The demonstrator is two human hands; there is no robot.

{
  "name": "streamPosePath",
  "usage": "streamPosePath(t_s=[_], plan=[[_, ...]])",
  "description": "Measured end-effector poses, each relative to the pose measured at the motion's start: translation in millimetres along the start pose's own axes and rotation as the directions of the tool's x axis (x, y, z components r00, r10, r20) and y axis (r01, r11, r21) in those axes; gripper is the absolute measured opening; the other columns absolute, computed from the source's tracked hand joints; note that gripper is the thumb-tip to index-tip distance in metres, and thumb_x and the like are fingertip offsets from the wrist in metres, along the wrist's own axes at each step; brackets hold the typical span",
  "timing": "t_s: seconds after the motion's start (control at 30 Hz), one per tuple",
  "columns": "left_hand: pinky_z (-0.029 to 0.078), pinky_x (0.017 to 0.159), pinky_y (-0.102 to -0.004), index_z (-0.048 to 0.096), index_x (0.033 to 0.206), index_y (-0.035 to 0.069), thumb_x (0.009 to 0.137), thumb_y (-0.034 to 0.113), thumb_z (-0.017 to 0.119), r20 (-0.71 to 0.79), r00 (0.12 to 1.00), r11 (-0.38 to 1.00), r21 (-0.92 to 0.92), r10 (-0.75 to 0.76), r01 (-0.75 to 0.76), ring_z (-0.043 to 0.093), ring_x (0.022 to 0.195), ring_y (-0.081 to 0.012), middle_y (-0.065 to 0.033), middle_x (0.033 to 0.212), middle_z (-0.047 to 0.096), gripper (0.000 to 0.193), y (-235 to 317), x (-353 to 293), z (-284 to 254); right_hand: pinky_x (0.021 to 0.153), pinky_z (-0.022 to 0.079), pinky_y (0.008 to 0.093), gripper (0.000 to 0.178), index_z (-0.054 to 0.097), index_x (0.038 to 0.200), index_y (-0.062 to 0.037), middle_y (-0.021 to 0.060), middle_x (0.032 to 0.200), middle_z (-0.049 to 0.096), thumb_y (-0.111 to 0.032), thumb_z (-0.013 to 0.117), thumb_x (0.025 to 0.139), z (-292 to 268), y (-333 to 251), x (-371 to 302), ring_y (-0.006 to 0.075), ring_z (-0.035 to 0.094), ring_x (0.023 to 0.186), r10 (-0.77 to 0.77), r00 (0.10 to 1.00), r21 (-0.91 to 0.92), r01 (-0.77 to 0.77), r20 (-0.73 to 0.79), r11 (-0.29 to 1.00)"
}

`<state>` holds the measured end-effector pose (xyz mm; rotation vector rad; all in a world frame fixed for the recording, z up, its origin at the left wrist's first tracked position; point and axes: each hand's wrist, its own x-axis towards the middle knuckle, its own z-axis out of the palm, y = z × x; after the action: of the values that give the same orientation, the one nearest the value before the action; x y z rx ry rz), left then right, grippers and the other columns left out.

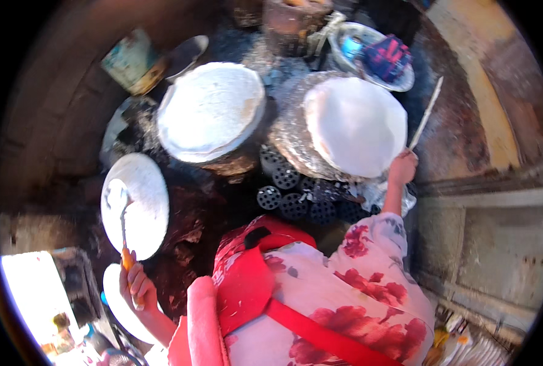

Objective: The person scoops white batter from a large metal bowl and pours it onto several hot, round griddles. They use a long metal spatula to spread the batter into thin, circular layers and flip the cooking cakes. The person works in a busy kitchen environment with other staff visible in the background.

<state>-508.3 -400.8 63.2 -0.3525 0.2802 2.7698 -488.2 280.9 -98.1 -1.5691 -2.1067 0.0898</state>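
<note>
My left hand (138, 285) is closed around the orange handle of a ladle (125, 227). The ladle's head lies at a round, white-filled basin (151, 229); whether the white is batter I cannot tell. At the right, my right hand (402, 168) grips a long, thin, pale stick (427, 113) that slants up and away. Beside that hand, a thin round white sheet (357, 128) covers a round griddle, reaching its right edge. Left of it stands another round surface with pale, flat round sheets (210, 110) on it; their number is not clear.
Several perforated coal briquettes (293, 206) sit in front of the griddles. Behind are a basin (345, 64) with a blue item and dark cloth, a worn bucket (131, 61) and a dark pan (186, 58). A panelled wooden cabinet (497, 244) stands at the right.
</note>
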Motion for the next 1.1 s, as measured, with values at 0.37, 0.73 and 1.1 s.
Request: streamPosePath(t_s=[0.37,0.73,1.1], plan=[[0.034,0.042,-0.0224,0.03,0.132,-0.01,0.099,0.022,0.035,-0.107,0.982,0.986,-0.044,0.158,-0.164,0.036,0.047,-0.0075,0.0002,0.069,0.034,0.046,-37,2,16,0.073,0.053,0.041,0.02,0.059,0.094,0.0018,0.0192,0.096,0.055,-0.015,0.054,0.084,-2,-321,-234,0.0327,0.062,0.082,-0.945,-0.27,0.725,0.687,0.186,-0.054],[0.033,0.044,-0.022,0.03,0.133,-0.008,0.1,0.022,0.033,-0.167,0.961,0.973,-0.026,0.222,-0.229,0.036,0.048,-0.0073,-0.0001,0.07,0.035,0.045,-35,-29,3,0.061,0.048,0.0458,0.014,0.054,0.082,-0.0028,0.0162,0.081,0.058,-0.014,0.06,0.076,7,-382,-210,0.037,0.059,0.069,-0.94,0.268,0.858,0.511,-0.211,-0.047],[0.034,0.043,-0.0221,0.026,0.136,-0.006,0.1,0.021,0.031,-0.028,0.999,0.995,0.096,0.034,-0.031,0.037,0.047,-0.0076,-0.0018,0.069,0.037,0.045,-17,16,26,0.07,0.049,0.0333,0.024,0.057,0.1,0.0027,0.0092,0.095,0.061,-0.014,0.061,0.084,-77,-169,55,0.0171,0.06,0.082,-0.116,0.992,0.995,-0.052,0.042,-0.088]])
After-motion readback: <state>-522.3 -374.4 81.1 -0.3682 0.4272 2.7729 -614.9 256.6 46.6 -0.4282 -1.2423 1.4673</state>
